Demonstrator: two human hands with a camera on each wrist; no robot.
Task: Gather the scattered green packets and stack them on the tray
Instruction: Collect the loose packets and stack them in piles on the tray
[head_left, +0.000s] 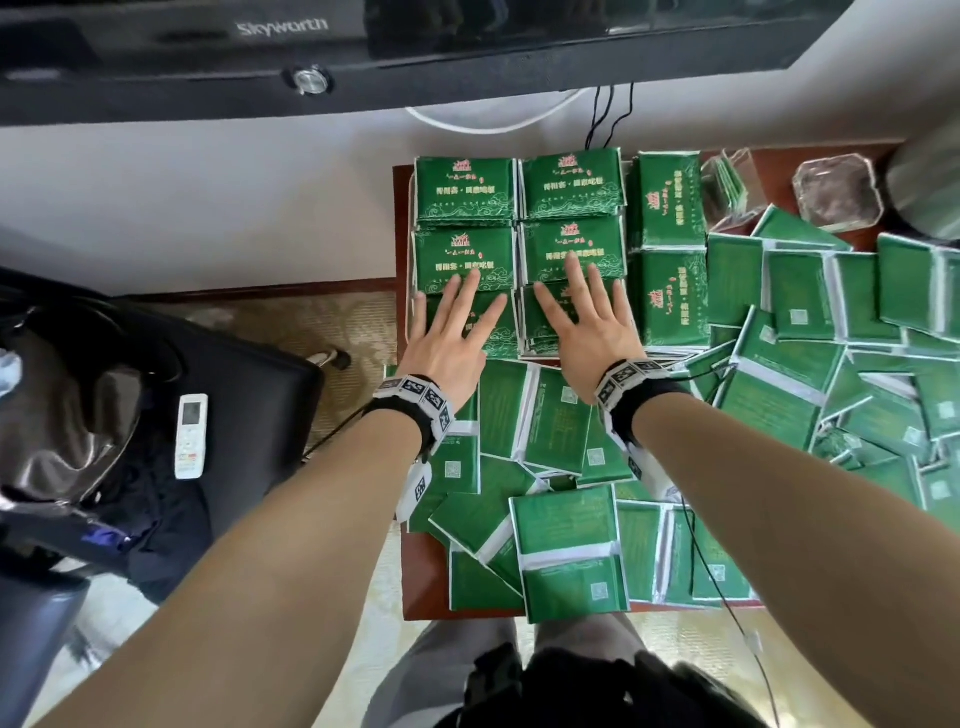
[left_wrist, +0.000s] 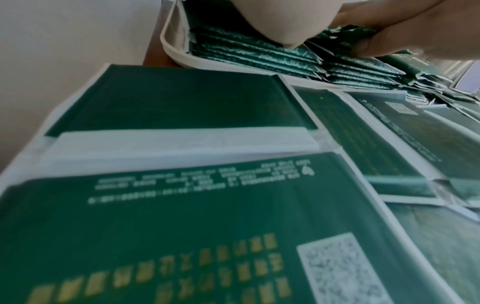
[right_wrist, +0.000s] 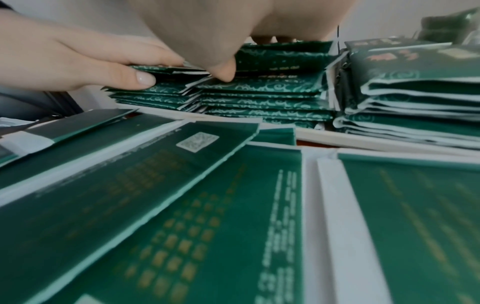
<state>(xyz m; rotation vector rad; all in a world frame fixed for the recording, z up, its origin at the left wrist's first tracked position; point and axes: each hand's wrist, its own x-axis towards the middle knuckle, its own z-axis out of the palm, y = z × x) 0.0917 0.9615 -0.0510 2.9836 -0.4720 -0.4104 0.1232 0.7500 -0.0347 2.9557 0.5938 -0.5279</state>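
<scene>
A white tray (left_wrist: 171, 49) at the table's back left holds several neat stacks of green packets (head_left: 467, 192). My left hand (head_left: 452, 332) lies flat, fingers spread, on the front left stack. My right hand (head_left: 582, 322) lies the same way on the front right stack (right_wrist: 259, 86). In the wrist views each thumb (right_wrist: 140, 79) sits against its stack's front edge. Loose green packets (head_left: 571, 551) lie face down, overlapping, across the near table, and more are heaped on the right (head_left: 831, 374).
Two further packet stacks (head_left: 670, 208) stand right of the tray. Glass containers (head_left: 836, 195) sit at the back right. A television (head_left: 280, 28) hangs above, with cables behind the table. A remote (head_left: 191, 436) lies on dark furniture to the left.
</scene>
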